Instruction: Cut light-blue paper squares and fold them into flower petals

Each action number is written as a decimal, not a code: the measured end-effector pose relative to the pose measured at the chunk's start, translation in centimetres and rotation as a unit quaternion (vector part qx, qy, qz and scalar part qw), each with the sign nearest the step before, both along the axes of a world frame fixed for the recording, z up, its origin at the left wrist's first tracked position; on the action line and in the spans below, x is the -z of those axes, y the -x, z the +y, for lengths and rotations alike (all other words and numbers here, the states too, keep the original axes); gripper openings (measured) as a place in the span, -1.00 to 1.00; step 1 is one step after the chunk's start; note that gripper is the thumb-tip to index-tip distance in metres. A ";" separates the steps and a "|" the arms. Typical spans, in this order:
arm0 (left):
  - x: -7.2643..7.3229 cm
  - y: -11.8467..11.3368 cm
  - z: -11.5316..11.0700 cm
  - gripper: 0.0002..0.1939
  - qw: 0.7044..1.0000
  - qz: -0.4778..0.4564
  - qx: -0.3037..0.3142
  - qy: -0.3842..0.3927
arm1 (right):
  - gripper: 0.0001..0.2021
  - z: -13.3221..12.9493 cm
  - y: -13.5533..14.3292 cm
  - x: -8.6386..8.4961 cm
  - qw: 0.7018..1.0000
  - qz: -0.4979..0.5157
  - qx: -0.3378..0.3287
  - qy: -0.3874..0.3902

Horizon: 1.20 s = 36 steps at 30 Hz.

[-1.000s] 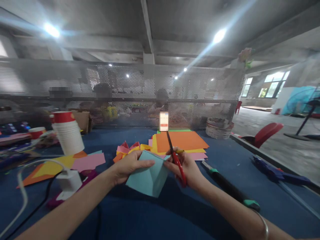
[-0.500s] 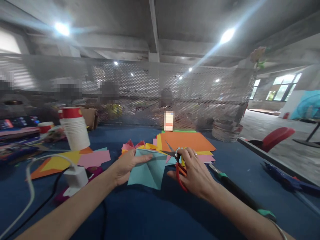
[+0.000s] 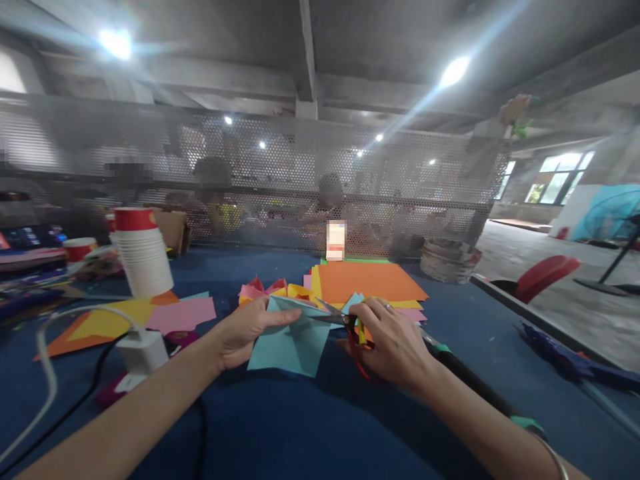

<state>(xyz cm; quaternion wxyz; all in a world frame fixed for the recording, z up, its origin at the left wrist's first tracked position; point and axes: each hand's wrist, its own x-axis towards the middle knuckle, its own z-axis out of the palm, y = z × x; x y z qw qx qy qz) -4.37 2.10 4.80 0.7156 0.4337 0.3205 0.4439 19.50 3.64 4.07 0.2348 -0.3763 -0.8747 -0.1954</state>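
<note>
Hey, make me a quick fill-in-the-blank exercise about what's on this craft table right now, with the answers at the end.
1. The left hand holds a folded sheet of ____ paper.
2. The right hand grips scissors with ____ handles.
3. The top sheet of the paper stack behind the hands is ____.
4. The stack of paper cups stands on the person's ____ side.

Answers: light blue; red; orange; left

Near you the blue table (image 3: 300, 433) lies bare; the cup stack (image 3: 141, 252), charger (image 3: 141, 353) and cable (image 3: 45, 373) crowd your left; the orange sheets (image 3: 370, 281) block ahead.
</note>
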 end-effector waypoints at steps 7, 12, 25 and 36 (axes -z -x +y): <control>-0.2 0.3 -0.1 -0.73 1.000 0.018 -0.002 0.009 | -0.68 0.1 -0.1 0.0 1.000 0.006 0.000 -0.011; -0.1 0.3 -0.1 -0.69 1.000 0.022 -0.006 0.003 | -0.69 0.2 -0.1 0.1 0.999 0.002 -0.011 -0.034; 0.2 0.0 -0.2 -0.71 1.000 0.022 -0.018 -0.001 | -0.85 0.0 -0.4 0.2 0.996 -0.013 -0.053 -0.070; 0.1 -0.1 -0.2 -0.72 0.999 0.030 -0.021 0.005 | -0.86 0.2 -0.7 0.3 0.995 -0.029 -0.065 -0.067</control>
